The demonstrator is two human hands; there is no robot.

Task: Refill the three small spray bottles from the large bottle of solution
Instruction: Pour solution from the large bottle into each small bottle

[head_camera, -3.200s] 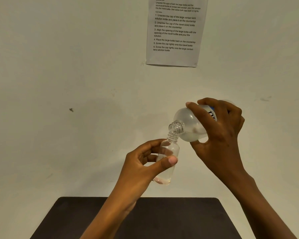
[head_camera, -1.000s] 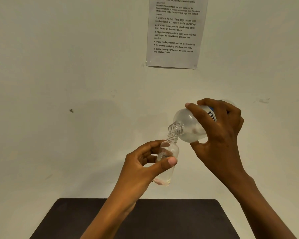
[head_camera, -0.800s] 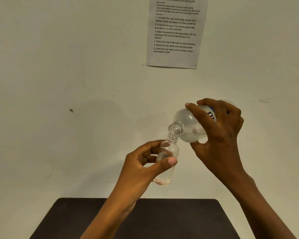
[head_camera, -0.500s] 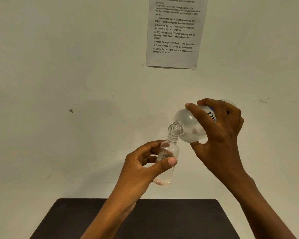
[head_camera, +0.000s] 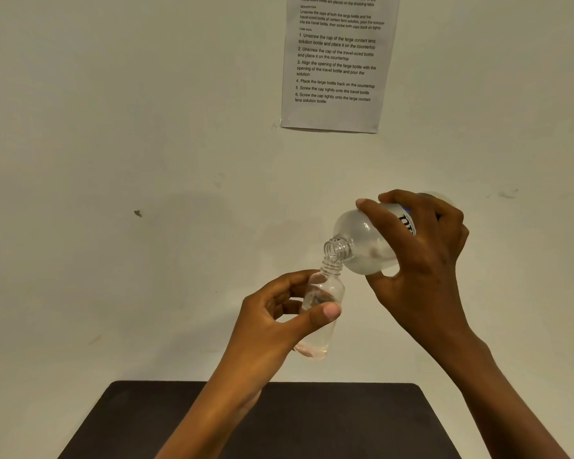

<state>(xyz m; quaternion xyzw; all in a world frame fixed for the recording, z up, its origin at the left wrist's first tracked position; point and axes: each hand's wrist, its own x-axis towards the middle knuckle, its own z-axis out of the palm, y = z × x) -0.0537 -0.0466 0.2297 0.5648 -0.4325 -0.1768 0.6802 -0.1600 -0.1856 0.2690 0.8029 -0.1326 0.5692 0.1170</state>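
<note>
My left hand (head_camera: 272,326) grips a small clear bottle (head_camera: 323,294), uncapped and tilted slightly, in mid-air in front of the wall. Clear liquid sits in its lower part. My right hand (head_camera: 421,260) holds the large clear bottle (head_camera: 362,243) tipped down to the left, its open threaded neck right over the small bottle's mouth. A label with blue and black print shows between my fingers. No other small bottles or caps are in view.
A dark tabletop (head_camera: 312,422) lies below my forearms at the bottom of the frame. A printed instruction sheet (head_camera: 337,61) hangs on the pale wall (head_camera: 113,127) above the bottles.
Both hands and bottles hold nearly the same pose throughout. The liquid level in the small bottle looks much the same.
</note>
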